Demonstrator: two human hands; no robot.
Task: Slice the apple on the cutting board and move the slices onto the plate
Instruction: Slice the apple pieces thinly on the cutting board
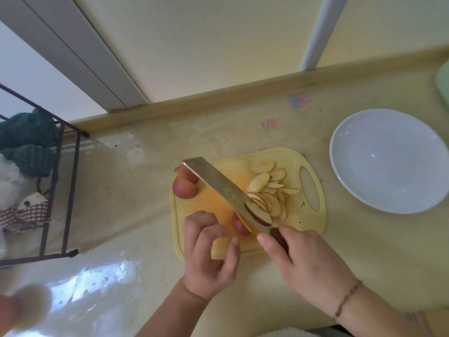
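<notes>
A yellow cutting board (pixel 308 220) lies on the counter. Several thin apple slices (pixel 269 188) are piled on its right half. Two red apple pieces (pixel 184 187) sit at its far left corner. My right hand (pixel 303 261) grips the dark handle of a wide knife (pixel 218 183), whose blade slants up to the left across the board. One slice (pixel 258 214) clings to the blade near the handle. My left hand (pixel 209 254) holds a pale apple chunk (pixel 220 248) at the board's near edge, beside a small red piece (pixel 239 226). The white plate (pixel 391 161) stands empty at the right.
A black wire rack (pixel 63 190) with green cloth and a checked fabric toy stands at the left. A pale green object (pixel 443 81) shows at the right edge. The wall and a raised ledge run behind the board. A blurred object sits at the bottom left.
</notes>
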